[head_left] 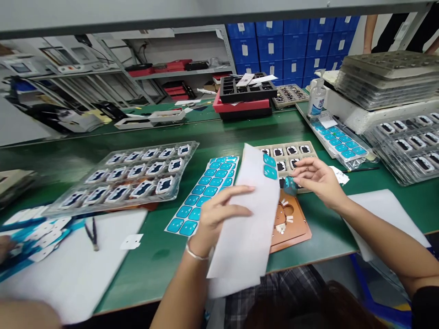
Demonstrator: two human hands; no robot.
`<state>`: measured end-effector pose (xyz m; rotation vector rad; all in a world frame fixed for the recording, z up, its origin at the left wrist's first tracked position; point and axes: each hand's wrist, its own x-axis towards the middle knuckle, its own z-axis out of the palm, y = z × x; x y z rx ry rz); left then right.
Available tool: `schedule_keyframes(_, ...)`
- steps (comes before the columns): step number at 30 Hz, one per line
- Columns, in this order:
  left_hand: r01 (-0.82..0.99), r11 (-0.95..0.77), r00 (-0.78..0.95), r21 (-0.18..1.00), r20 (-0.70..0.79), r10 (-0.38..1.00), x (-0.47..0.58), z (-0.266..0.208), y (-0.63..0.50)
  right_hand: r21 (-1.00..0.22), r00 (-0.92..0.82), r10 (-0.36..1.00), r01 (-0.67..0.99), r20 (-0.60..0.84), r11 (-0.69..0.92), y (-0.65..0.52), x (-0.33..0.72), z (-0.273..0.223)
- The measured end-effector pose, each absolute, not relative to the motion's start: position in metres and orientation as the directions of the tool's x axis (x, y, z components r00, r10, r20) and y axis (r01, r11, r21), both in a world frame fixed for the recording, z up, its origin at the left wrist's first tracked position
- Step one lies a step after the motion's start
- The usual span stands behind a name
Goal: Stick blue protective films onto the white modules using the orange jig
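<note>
My left hand (214, 217) grips a white backing sheet (257, 219) with its fingers over the front. Two teal stickers (270, 171) remain visible at the sheet's upper right edge. Pinched in the fingertips of my right hand (320, 180) is a loose teal sticker (291, 185), slightly blurred and apart from the sheet. Below it lies an orange-brown fixture plate (300, 228), partly covered by the sheet. Behind my right hand is a beige tray (310, 146) of black-centred parts. Another sheet of teal stickers (192, 201) lies flat left of my left hand.
A clear tray of white-framed parts (133, 171) stands left. Tweezers (92, 235) rest on a white mat (113, 260), beside a person's hand (5, 249) at the left edge. Stacked trays (408, 148) and a pump bottle (317, 98) stand right; a shelf edge (206, 13) crosses above.
</note>
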<state>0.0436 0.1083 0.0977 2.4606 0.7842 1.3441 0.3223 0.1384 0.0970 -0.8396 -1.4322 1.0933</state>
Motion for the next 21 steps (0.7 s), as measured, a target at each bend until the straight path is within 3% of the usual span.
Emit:
schedule_keyframes(4,0.664,-0.506,0.136,0.55,0.577,0.805,0.009,0.098,0.125,-0.93,-0.205,0.908,-0.037,0.365,0.365,0.135,0.32,0.099)
schedule_keyframes(8,0.875,-0.199,0.077,0.441,0.279,0.957,-0.013,0.087,0.14,-0.836,-0.393,0.794,0.102,0.463,0.538,0.122,0.311,0.095)
schedule_keyframes(11,0.916,-0.147,0.089,0.372,0.17,0.981,-0.018,0.079,0.142,-0.681,-0.446,0.687,0.206,0.574,0.702,0.117,0.304,0.09)
schedule_keyframes(15,0.952,-0.095,0.068,0.29,0.102,0.992,-0.024,0.075,0.136,-0.535,-0.495,0.555,0.198,0.669,0.821,0.117,0.298,0.084)
schedule_keyframes(18,0.978,-0.058,0.05,0.2,0.044,0.998,-0.03,0.076,0.132,-0.528,-0.522,0.539,0.186,0.661,0.829,0.119,0.296,0.082)
schedule_keyframes(21,0.971,-0.071,0.064,0.23,0.036,0.997,-0.033,0.077,0.132,-0.573,-0.515,0.576,0.186,0.635,0.798,0.119,0.295,0.082)
